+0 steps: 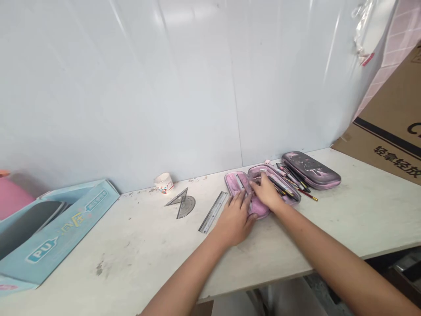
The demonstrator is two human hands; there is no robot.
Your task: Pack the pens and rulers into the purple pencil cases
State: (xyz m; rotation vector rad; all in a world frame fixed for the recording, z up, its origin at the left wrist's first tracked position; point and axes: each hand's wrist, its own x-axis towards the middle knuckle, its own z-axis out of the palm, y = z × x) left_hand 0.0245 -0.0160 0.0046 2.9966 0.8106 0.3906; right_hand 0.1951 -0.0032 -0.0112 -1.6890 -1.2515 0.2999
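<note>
A white table runs along a pale wall. On it lies an open pink pencil case, its dark pink-printed lid behind, with pens packed inside. Left of the case lie a steel ruler, a protractor, a paper cup and, farthest, a blue cardboard box. The left hand and right hand both rest on the case, fingers spread; whether they grip cannot be told.

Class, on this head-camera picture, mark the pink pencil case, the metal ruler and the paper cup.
Pink pencil case (237, 180), head view, on its open flap.
Metal ruler (213, 212), head view, on the middle of its blade.
Paper cup (163, 183), head view, on its printed side.
</note>
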